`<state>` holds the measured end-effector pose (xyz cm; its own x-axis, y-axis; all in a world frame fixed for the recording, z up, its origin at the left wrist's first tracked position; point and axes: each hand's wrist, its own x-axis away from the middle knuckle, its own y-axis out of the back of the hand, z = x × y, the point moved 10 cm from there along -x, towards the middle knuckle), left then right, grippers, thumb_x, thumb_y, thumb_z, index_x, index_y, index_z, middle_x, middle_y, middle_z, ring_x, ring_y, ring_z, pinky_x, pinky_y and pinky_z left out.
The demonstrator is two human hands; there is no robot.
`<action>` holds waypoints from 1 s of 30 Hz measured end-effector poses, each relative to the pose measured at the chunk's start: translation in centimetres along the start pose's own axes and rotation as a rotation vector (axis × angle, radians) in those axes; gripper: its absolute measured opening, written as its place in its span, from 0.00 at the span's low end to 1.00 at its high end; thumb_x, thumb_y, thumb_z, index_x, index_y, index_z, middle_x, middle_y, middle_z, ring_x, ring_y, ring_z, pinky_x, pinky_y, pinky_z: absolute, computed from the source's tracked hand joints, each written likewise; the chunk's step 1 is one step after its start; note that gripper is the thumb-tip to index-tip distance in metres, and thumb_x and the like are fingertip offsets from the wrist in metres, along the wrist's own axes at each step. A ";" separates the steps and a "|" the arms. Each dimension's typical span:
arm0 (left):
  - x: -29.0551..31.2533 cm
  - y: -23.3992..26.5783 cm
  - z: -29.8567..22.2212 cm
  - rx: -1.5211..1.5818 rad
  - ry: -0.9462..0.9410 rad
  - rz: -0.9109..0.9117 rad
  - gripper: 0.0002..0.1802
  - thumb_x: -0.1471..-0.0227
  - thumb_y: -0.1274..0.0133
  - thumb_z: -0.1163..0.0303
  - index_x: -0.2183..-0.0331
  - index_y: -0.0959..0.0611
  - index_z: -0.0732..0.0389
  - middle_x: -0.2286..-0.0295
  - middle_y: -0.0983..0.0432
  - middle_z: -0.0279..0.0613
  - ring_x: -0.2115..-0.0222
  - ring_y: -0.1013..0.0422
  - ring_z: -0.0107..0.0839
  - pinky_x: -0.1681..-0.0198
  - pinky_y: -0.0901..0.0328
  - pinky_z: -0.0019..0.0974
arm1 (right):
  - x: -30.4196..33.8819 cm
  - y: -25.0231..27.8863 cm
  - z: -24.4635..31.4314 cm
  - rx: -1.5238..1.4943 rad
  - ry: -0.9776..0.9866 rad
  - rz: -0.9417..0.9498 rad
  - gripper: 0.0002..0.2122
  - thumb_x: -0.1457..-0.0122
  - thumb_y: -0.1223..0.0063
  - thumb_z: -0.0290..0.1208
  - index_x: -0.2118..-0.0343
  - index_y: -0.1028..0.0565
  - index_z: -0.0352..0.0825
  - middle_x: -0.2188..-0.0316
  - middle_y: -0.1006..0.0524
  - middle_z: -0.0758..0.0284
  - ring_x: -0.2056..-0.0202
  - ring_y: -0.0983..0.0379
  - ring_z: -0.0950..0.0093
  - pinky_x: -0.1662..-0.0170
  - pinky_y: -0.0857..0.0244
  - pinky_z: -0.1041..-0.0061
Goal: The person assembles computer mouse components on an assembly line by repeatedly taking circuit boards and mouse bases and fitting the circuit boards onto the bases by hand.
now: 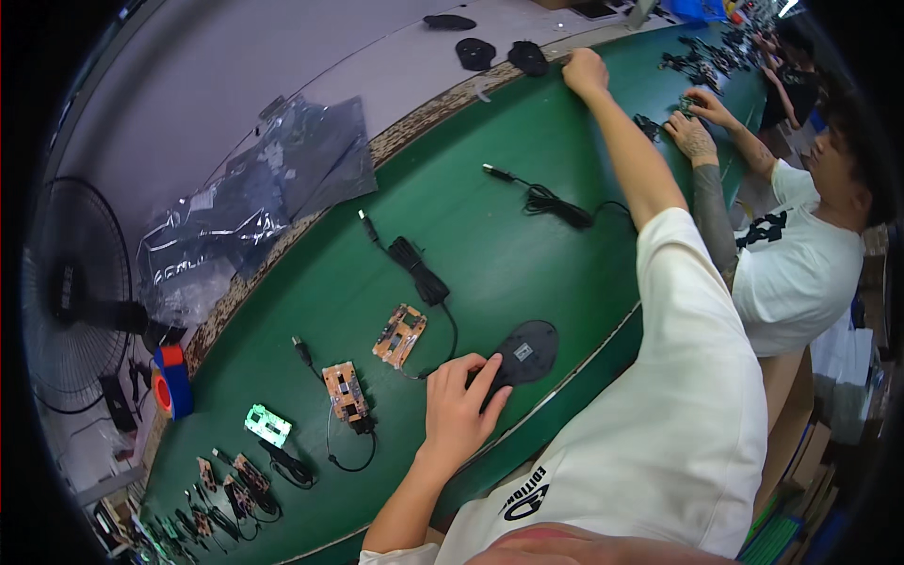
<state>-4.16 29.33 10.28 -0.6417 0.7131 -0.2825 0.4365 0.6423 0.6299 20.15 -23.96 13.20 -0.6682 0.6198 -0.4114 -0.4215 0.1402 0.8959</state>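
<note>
My left hand (pixel 459 405) grips the near-left edge of a black oval mouse base (pixel 535 350), thumb and forefinger on it. The base bears a small pale label and lies near the table's front edge. Stretched to the far edge, my right hand (pixel 586 72) has its fingers curled; what they hold, if anything, is hidden. Just left of it lie black mouse shell pieces (pixel 527 58) (pixel 476 54). Beyond my left hand is an orange-brown circuit board (pixel 400 336) wired to a bundled black USB cable (pixel 417 270). Another cable bundle (pixel 557 204) lies below my right forearm.
More boards with cables (pixel 347 394) (pixel 268 426) run down the green table (pixel 499 254) to the left. Clear plastic bags (pixel 264 198), a fan (pixel 80 292) and a tape roll (pixel 171 383) line the far side. A co-worker (pixel 800 226) handles a board at right.
</note>
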 end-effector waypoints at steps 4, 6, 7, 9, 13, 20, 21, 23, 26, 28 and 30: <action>0.1 -0.1 -0.1 0.024 -0.016 -0.009 0.27 0.55 0.32 0.68 0.51 0.18 0.62 0.58 0.26 0.43 0.58 0.30 0.41 0.55 0.39 0.42 | 0.0 3.4 3.5 -0.370 0.144 -0.229 0.13 0.44 0.39 0.40 0.65 0.17 0.34 0.62 0.18 0.58 0.60 0.20 0.59 0.56 0.28 0.62; 0.3 0.1 0.3 0.018 0.003 -0.008 0.27 0.54 0.33 0.68 0.50 0.19 0.62 0.58 0.26 0.43 0.57 0.30 0.42 0.54 0.38 0.43 | 2.9 3.6 11.7 -0.527 0.465 -0.219 0.12 0.42 0.38 0.37 0.64 0.17 0.33 0.67 0.19 0.61 0.66 0.21 0.66 0.60 0.29 0.69; 0.7 0.0 0.6 0.010 0.023 0.000 0.27 0.53 0.34 0.68 0.50 0.19 0.62 0.57 0.26 0.43 0.56 0.30 0.42 0.53 0.38 0.43 | 6.2 2.8 17.1 -0.576 0.521 -0.064 0.11 0.42 0.39 0.37 0.65 0.18 0.33 0.67 0.19 0.61 0.66 0.22 0.67 0.60 0.29 0.69; 0.4 0.1 0.2 0.025 0.012 -0.013 0.28 0.54 0.33 0.69 0.50 0.19 0.62 0.57 0.26 0.43 0.57 0.30 0.43 0.53 0.37 0.44 | 10.4 2.4 23.3 -0.520 0.730 0.038 0.10 0.41 0.39 0.38 0.64 0.18 0.36 0.69 0.21 0.62 0.68 0.24 0.66 0.63 0.31 0.69; 0.3 0.6 -0.8 0.033 -0.074 -0.025 0.29 0.56 0.33 0.72 0.50 0.19 0.62 0.55 0.26 0.45 0.55 0.30 0.45 0.53 0.36 0.45 | 14.0 0.7 27.8 -0.477 0.834 0.106 0.10 0.39 0.42 0.37 0.62 0.18 0.37 0.67 0.20 0.61 0.64 0.22 0.61 0.59 0.29 0.64; 1.8 1.7 -0.3 0.044 -0.134 -0.182 0.24 0.57 0.34 0.77 0.54 0.17 0.62 0.57 0.25 0.47 0.55 0.28 0.46 0.52 0.34 0.45 | 17.4 9.2 25.6 -0.606 0.715 0.153 0.16 0.44 0.37 0.39 0.57 0.19 0.34 0.64 0.19 0.53 0.61 0.20 0.63 0.59 0.28 0.58; 2.3 2.9 -0.7 0.036 -0.177 -0.283 0.22 0.57 0.35 0.78 0.56 0.16 0.62 0.57 0.25 0.47 0.56 0.28 0.46 0.52 0.34 0.45 | 19.9 11.6 24.8 -0.646 0.790 0.178 0.14 0.41 0.40 0.36 0.57 0.19 0.34 0.64 0.18 0.57 0.62 0.20 0.63 0.58 0.28 0.62; 2.3 5.5 0.0 -0.104 -0.106 -0.445 0.18 0.56 0.36 0.77 0.58 0.15 0.61 0.60 0.24 0.45 0.56 0.28 0.44 0.52 0.34 0.45 | 25.1 15.1 22.5 -0.701 0.902 0.250 0.11 0.38 0.42 0.34 0.57 0.20 0.33 0.66 0.19 0.60 0.64 0.21 0.66 0.59 0.29 0.67; -0.2 8.2 2.8 -0.187 0.050 -0.507 0.26 0.51 0.37 0.71 0.49 0.21 0.63 0.54 0.27 0.52 0.53 0.31 0.50 0.49 0.36 0.47 | 33.9 16.3 18.3 -0.677 0.863 0.471 0.11 0.40 0.40 0.34 0.60 0.20 0.32 0.69 0.20 0.60 0.66 0.22 0.66 0.61 0.29 0.68; -2.2 8.2 4.9 -0.297 0.147 -0.418 0.34 0.51 0.36 0.62 0.43 0.25 0.62 0.53 0.27 0.54 0.52 0.31 0.53 0.48 0.35 0.48 | 38.4 15.7 18.2 -0.749 0.906 0.530 0.11 0.41 0.39 0.35 0.61 0.20 0.33 0.69 0.21 0.60 0.68 0.23 0.65 0.63 0.29 0.68; -4.3 6.5 7.8 -0.416 0.270 -0.108 0.41 0.54 0.35 0.56 0.41 0.28 0.61 0.51 0.28 0.55 0.49 0.32 0.54 0.47 0.35 0.50 | 41.3 16.1 18.8 -0.892 0.863 0.594 0.11 0.41 0.39 0.35 0.62 0.19 0.33 0.69 0.20 0.61 0.69 0.22 0.64 0.64 0.29 0.68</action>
<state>6.37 32.57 9.96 -0.8332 0.5157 -0.1995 0.1061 0.5032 0.8577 -2.73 18.37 13.82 -0.9116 -0.3063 -0.2741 0.0312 -0.7166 0.6968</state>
